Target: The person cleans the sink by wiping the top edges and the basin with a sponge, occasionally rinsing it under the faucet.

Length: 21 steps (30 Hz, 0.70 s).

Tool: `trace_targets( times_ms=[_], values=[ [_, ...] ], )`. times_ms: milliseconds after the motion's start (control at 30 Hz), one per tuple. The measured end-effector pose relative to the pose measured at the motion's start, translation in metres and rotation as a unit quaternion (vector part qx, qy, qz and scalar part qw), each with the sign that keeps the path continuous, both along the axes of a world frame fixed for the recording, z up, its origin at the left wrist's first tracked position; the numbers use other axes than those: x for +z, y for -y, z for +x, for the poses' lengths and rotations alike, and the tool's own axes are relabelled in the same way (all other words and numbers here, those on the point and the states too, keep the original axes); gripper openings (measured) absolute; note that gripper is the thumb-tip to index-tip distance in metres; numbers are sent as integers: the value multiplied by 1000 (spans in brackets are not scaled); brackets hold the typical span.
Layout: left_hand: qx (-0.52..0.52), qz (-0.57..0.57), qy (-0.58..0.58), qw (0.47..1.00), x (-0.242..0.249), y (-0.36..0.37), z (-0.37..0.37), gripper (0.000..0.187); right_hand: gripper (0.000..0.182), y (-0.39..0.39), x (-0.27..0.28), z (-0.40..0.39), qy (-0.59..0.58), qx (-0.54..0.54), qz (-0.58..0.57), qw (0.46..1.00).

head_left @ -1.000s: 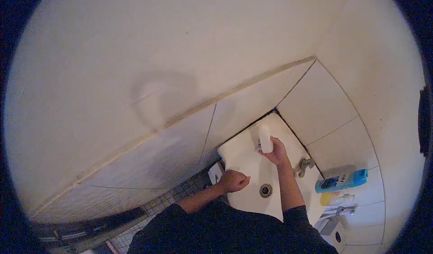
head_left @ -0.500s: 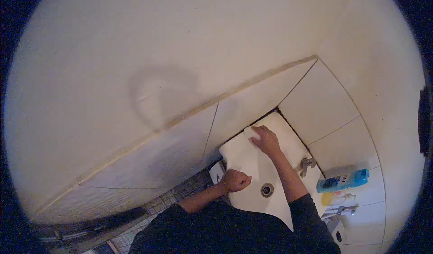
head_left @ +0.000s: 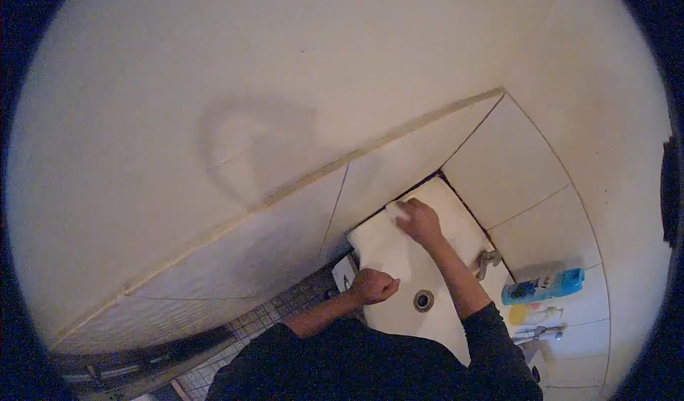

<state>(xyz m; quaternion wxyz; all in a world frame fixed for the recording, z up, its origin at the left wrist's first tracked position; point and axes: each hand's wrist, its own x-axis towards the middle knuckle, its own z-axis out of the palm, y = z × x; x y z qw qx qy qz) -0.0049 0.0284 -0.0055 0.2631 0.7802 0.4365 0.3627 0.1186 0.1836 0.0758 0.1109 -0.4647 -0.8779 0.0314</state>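
Observation:
A white sink point(head_left: 392, 251) with a round drain point(head_left: 423, 300) fills the middle of the head view. At its far edge, by the tiled wall, my right hand point(head_left: 420, 223) is closed on a flat white piece point(head_left: 394, 211), pressed against the sink's flat rim. That piece looks soft, like a folded cloth. My left hand point(head_left: 372, 287) is curled into a fist over the sink's left edge, and nothing shows in it. Right of my right forearm stands the grey tap point(head_left: 487, 259).
Bottles stand along the right wall: a blue bottle point(head_left: 543, 287) and a yellow-and-clear pump bottle point(head_left: 533, 313). A metal fitting point(head_left: 545, 332) sits below them. Tiled walls point(head_left: 513, 166) meet in a corner behind the sink. Small floor tiles point(head_left: 274, 314) show at lower left.
Hardly anything differs. The view has shifted very slightly, and my right hand keeps its hold on the white piece at nearly the same spot of the rim.

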Motion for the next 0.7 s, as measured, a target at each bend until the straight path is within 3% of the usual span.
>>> trace_targets(
  times_ms=[33,167,267,333,433,500,533,700],
  values=[
    [-4,3,1,1000,-1,2,0,39,41,2,-5,2,-26,40,8,999],
    [14,-13,-12,1000,4,3,-1,39,41,-11,8,5,32,-65,-16,997],
    [-8,-31,-9,999,6,1,-3,38,41,-5,-1,4,19,5,13,1000],
    [11,28,30,999,-2,3,2,39,41,0,1,6,12,23,-4,1000],
    [31,39,14,999,-5,3,4,38,41,-8,10,8,16,-54,-15,998],
    [19,16,4,1000,1,2,1,38,41,2,2,2,70,14,35,997],
    [6,-12,-5,1000,5,3,-1,38,39,7,6,1,18,27,-2,999],
    [10,11,9,1000,3,4,-1,39,39,-12,13,11,45,-47,0,998]
  ],
)
